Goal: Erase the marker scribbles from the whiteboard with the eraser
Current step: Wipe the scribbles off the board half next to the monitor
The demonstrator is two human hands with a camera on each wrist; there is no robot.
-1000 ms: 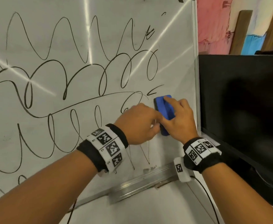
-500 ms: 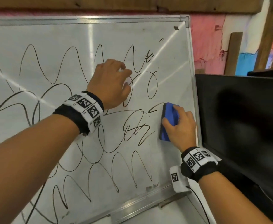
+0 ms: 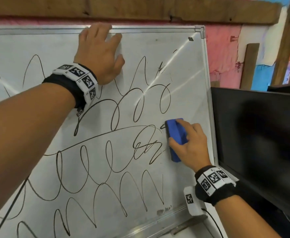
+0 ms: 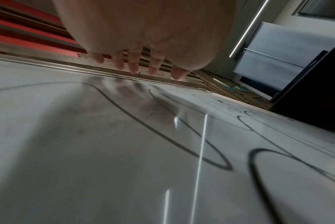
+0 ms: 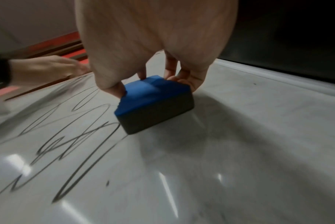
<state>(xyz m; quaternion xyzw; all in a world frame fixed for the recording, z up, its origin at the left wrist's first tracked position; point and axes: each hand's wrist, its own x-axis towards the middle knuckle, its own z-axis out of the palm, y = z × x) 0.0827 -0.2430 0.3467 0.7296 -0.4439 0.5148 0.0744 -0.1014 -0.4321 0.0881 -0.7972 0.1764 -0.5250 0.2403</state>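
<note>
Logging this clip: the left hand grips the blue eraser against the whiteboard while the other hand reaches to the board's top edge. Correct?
Not quite. The right hand grips the blue eraser against the whiteboard; the left hand reaches to the top edge. The head view shows it.

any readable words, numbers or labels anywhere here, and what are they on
No readable words, brands or numbers in any view.
Marker scribbles on the whiteboard: loops and zigzags only, no letters.
Wristbands on both wrists: black-and-white square code tags; the tiny characters beside them are too small to read.
Blue eraser in the right hand's grip: no label visible.
Black screen: blank.
</note>
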